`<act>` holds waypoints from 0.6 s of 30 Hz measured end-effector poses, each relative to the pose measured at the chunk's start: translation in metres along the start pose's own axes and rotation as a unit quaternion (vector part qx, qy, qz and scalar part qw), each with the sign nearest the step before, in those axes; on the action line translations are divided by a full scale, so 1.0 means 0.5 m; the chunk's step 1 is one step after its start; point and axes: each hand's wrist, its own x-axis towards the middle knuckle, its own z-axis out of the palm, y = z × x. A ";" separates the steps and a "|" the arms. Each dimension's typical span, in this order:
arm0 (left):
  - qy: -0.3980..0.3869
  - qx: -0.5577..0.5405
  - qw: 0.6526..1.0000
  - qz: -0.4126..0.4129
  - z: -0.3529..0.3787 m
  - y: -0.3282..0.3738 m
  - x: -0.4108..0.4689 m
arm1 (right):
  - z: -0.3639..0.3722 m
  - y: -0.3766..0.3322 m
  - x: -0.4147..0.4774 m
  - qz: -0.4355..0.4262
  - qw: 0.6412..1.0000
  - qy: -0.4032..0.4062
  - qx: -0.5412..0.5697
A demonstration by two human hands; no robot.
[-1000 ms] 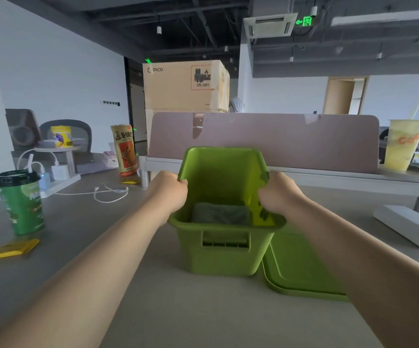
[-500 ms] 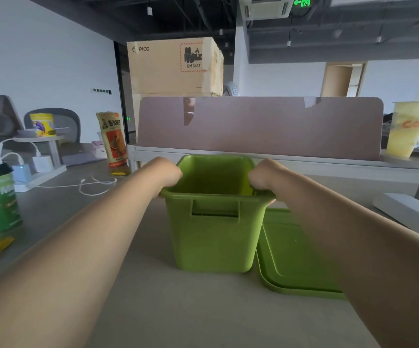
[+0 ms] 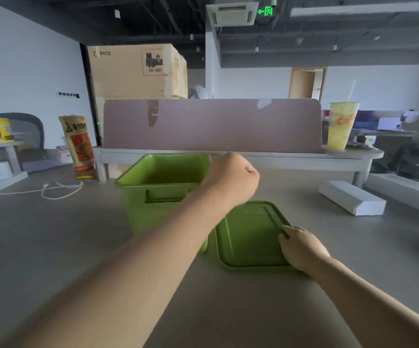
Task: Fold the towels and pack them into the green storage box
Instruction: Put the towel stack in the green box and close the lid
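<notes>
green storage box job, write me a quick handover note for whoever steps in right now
Left hand: curled in a fist over the right rim of the green storage box, nothing seen in it.
Right hand: grips the right edge of the green lid, which lies flat on the table beside the box.
Done: no towel in view outside the box; its bottom is hidden from here.
To do: probably check the towels are in, then fit the lid.
</notes>
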 end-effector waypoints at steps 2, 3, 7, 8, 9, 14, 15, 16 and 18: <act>-0.100 0.049 0.992 -0.061 0.080 0.002 -0.015 | -0.007 0.013 -0.014 -0.002 1.000 0.005 0.024; -0.142 0.091 0.981 -0.091 0.118 -0.009 -0.021 | -0.012 0.020 -0.020 0.000 0.999 0.011 0.040; -0.204 0.241 0.923 -0.219 0.230 -0.070 -0.044 | -0.021 0.052 -0.036 0.018 0.994 0.029 0.101; -0.201 0.252 0.915 -0.245 0.250 -0.078 -0.049 | -0.021 0.057 -0.036 0.019 0.993 0.029 0.110; -0.195 0.248 0.912 -0.261 0.265 -0.080 -0.053 | -0.021 0.062 -0.033 0.019 0.992 0.028 0.121; -0.162 0.250 0.924 -0.239 0.288 -0.072 -0.066 | -0.029 0.077 -0.025 0.023 0.966 0.027 0.256; -0.158 0.249 0.927 -0.233 0.287 -0.074 -0.066 | -0.034 0.080 -0.023 0.025 0.947 0.028 0.319; -0.156 0.242 0.930 -0.228 0.286 -0.076 -0.066 | -0.041 0.083 -0.023 0.030 0.922 0.027 0.386; -0.144 0.213 0.941 -0.219 0.284 -0.082 -0.061 | -0.055 0.081 -0.025 0.042 0.851 0.012 0.523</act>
